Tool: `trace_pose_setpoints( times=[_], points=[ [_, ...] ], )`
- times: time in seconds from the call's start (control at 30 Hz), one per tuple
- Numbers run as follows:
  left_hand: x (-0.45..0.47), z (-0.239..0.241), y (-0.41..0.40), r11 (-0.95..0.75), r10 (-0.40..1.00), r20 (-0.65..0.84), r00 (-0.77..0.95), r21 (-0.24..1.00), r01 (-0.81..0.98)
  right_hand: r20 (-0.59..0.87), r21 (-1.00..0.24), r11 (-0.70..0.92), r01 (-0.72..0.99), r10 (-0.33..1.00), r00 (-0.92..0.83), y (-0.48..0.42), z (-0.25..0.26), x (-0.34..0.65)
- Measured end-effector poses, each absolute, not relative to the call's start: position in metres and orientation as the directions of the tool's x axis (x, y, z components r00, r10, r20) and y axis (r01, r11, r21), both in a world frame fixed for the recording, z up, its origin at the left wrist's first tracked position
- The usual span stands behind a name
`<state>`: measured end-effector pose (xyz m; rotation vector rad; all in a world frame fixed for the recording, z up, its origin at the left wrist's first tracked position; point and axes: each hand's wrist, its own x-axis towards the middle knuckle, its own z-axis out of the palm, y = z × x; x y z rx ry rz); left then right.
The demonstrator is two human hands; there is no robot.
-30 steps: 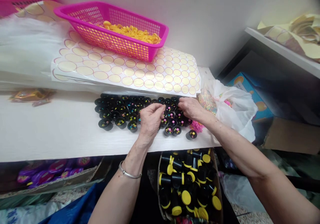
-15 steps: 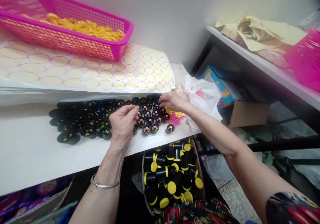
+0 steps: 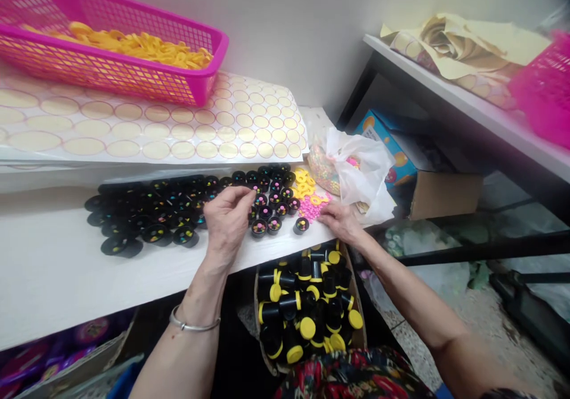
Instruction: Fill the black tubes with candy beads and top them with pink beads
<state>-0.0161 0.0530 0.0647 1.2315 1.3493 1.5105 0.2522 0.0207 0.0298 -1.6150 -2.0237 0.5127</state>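
Over the rows of small black cups point(image 3: 281, 209), my left hand point(image 3: 228, 218) is held with thumb and fingertips pinched together; whatever may be between them is too small to make out. Many of the cups hold tiny coloured pieces, some with a pink piece on top. My right hand point(image 3: 342, 221) is at the right edge of the pile of pink beads point(image 3: 310, 208), its bent fingertips touching the beads. Yellow rings point(image 3: 303, 184) lie just behind that pile. One cup point(image 3: 301, 225) stands a little apart near the table's front edge.
A pink basket point(image 3: 209, 81) of yellow pieces sits on sticker sheets point(image 3: 187, 132) behind the cups. A white plastic bag point(image 3: 365, 155) stands at the right. Below the table edge is a carton point(image 3: 260, 351) of black, yellow-capped containers. A shelf point(image 3: 463, 90) juts in at right.
My right hand has moved from the back cups rightward and nearer to me, onto the pink beads. My left hand has shifted slightly right and stays pinched.
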Motion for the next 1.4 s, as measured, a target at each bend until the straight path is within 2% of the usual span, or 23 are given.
trace_pose_setpoints(
  times=[0.17,0.27,0.33,0.37,0.43,0.5,0.57,0.63,0.7,0.77,0.87,1.0,1.13,1.3,1.4],
  points=[
    [-0.023,0.064,0.056,-0.252,0.915,0.333,-0.227,0.912,0.325,0.193,-0.353,0.281,0.892,0.955,-0.225,0.021,0.027,0.239],
    [-0.02,0.065,0.055,-0.303,0.904,0.388,-0.181,0.878,0.37,0.17,-0.179,0.294,0.939,0.949,-0.265,0.021,0.03,0.237],
    [-0.015,0.066,0.052,-0.351,0.905,0.411,-0.105,0.864,0.361,0.173,-0.131,0.301,0.945,0.945,-0.277,0.021,0.029,0.237],
    [-0.012,0.066,0.05,-0.373,0.905,0.42,-0.068,0.86,0.347,0.186,-0.144,0.307,0.941,0.942,-0.279,0.021,0.029,0.237],
    [-0.006,0.066,0.045,-0.41,0.899,0.437,-0.015,0.856,0.316,0.248,-0.255,0.326,0.91,0.932,-0.265,0.021,0.029,0.238],
    [-0.001,0.067,0.04,-0.42,0.9,0.437,0.006,0.862,0.284,0.346,-0.463,0.336,0.82,0.921,-0.182,0.022,0.033,0.236],
    [0.005,0.07,0.036,-0.375,0.924,0.382,0.015,0.897,0.235,0.38,-0.71,0.307,0.634,0.925,-0.023,0.025,0.041,0.231],
    [0.014,0.074,0.033,-0.248,0.969,0.245,0.036,0.959,0.14,0.27,-0.911,0.21,0.356,0.954,0.128,0.03,0.051,0.224],
    [0.028,0.079,0.032,-0.055,0.995,0.053,0.09,0.998,0.019,0.099,-0.994,0.089,0.062,0.978,0.182,0.035,0.059,0.215],
    [0.043,0.084,0.034,0.128,0.979,-0.113,0.168,0.989,-0.079,-0.001,-0.989,0.023,-0.146,0.987,0.163,0.04,0.066,0.206],
    [0.059,0.09,0.041,0.256,0.947,-0.217,0.236,0.955,-0.149,0.012,-0.973,0.034,-0.23,0.995,0.097,0.045,0.072,0.196],
    [0.061,0.091,0.054,0.244,0.956,-0.218,0.197,0.962,-0.121,0.187,-0.98,0.19,-0.054,0.981,0.049,0.052,0.077,0.188],
    [0.054,0.089,0.059,0.24,0.963,-0.22,0.154,0.963,-0.125,0.35,-0.932,0.349,0.1,0.937,-0.008,0.06,0.077,0.184],
    [0.053,0.093,0.057,0.389,0.92,-0.348,0.181,0.868,-0.309,0.361,-0.931,0.359,0.065,0.932,0.024,0.063,0.07,0.178],
    [0.055,0.095,0.056,0.386,0.922,-0.335,0.194,0.83,-0.403,0.353,-0.934,0.352,0.058,0.935,0.028,0.064,0.068,0.177]
  ],
)
